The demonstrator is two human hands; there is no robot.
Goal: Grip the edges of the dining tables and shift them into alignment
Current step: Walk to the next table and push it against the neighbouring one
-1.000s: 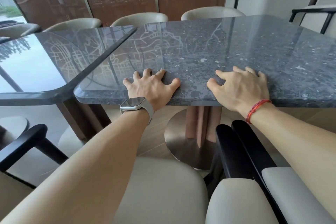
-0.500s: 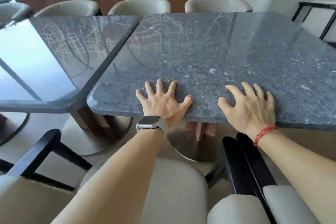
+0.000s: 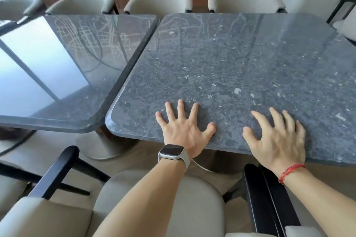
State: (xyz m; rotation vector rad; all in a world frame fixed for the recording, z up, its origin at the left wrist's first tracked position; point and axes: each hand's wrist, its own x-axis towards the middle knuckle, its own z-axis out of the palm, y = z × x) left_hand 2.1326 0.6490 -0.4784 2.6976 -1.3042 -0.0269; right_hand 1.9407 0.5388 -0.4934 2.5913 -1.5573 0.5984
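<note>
Two dark speckled stone dining tables stand side by side. The right table [image 3: 240, 59] fills the middle and right of the view, and its right end runs out of frame, so its long axis cannot be judged. Its left edge slants away toward the far left, and the left table [image 3: 63, 67] lies just beside it. The seam between them is a thin wedge, wider at the rounded near corners and closing at the far ones. The right table's near corner sits a little closer to the person than the left table's.

Four beige chair backs [image 3: 158, 0] line the far side, and three chairs [image 3: 173, 198] with black arms sit on the near side.

Both arms reach forward. The left hand [image 3: 185, 131] and right hand [image 3: 277, 140] lie palm down on the right table's top at its near edge, fingers spread wide and pointing away, gripping nothing. The left heel overhangs the edge.

One watch [image 3: 171, 151] is on the left wrist and one red bracelet [image 3: 290, 172] on the right
</note>
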